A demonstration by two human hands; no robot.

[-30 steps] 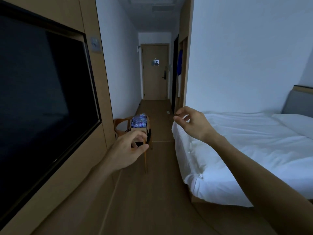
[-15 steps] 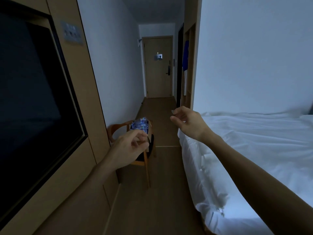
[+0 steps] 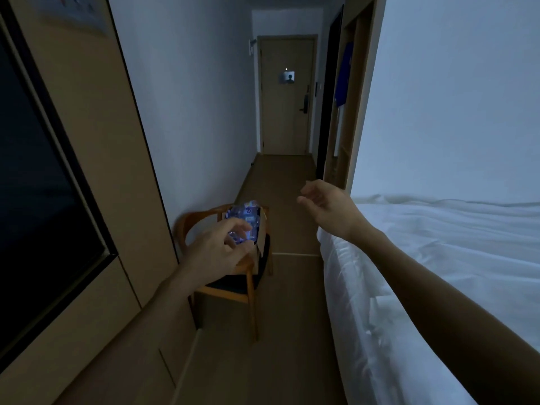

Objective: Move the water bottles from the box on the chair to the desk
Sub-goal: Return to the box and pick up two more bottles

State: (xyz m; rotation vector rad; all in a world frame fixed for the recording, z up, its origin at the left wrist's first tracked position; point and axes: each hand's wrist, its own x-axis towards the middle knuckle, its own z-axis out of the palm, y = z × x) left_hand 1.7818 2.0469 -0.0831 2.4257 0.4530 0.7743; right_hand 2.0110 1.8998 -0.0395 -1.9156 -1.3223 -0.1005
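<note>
The box (image 3: 257,229) sits on the chair (image 3: 230,283) by the wall, a little way ahead of you. It is full of water bottles (image 3: 244,216) in shiny blue wrap. None of them is out yet, so your job now is to get close and reach in.

Your left hand (image 3: 217,252) is held out in front of the box, with the fingers loosely bent. It holds nothing. Your right hand (image 3: 324,204) is up near the corner of the bed (image 3: 438,258), loose and bent a bit too, and it holds nothing.

Step right up to the chair before you grab. Come down from the top of the box. Take one bottle with your whole hand around its middle, not just your fingertips. The wrap looks slippery, so I think a weak pinch could slip. Lift straight up so the box does not tip off the seat.

The room is dim. You cannot count the bottles or tell one from the next. Your left hand covers the near part of the box. The desk is not in view, so you must turn to find it.
</note>
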